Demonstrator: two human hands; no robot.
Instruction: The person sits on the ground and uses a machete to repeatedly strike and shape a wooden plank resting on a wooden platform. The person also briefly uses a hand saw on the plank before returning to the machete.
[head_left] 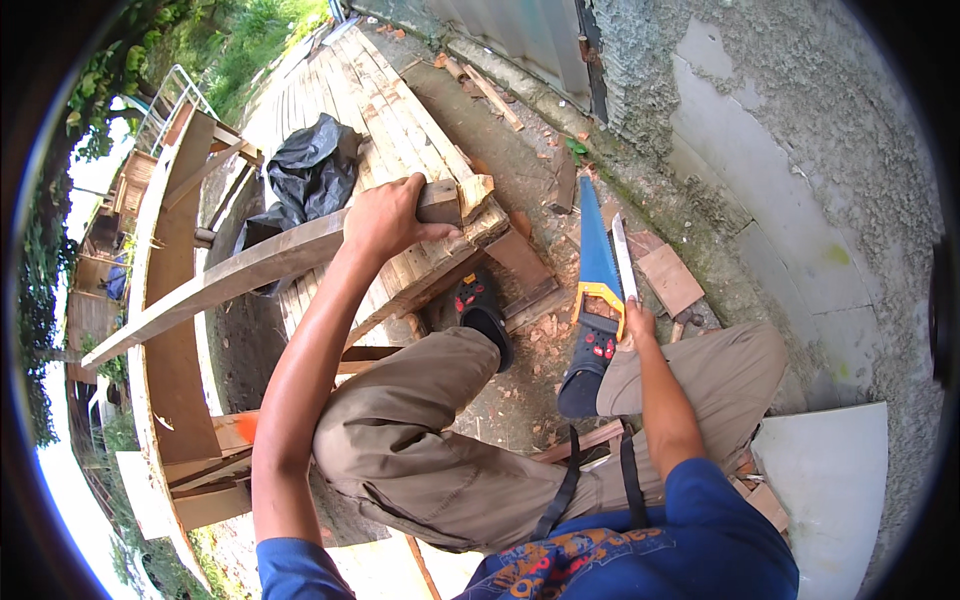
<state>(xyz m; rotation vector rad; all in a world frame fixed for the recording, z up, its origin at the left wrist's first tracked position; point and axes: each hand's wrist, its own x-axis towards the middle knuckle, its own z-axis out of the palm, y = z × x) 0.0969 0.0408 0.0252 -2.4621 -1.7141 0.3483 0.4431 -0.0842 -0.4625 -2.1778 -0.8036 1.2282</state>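
The left hand (pixel 385 222) is wrapping its grip round a long, brown wooden beam (pixel 250 265) over pale stacked planks (pixel 375 115); it's looking stiff, likely heavy, perhaps wanting mid-length support. The right hand (pixel 638 322) is sitting by a blue-bladed, yellow-handled saw (pixel 597 245), grip unclear.

Left hand (pixel 388 216) forward (bare), right hand (pixel 639 322) curled

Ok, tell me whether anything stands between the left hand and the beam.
Nothing visible does: the left hand lies directly on the beam, near one end. The black sheet is on the beam's far side, not between them.
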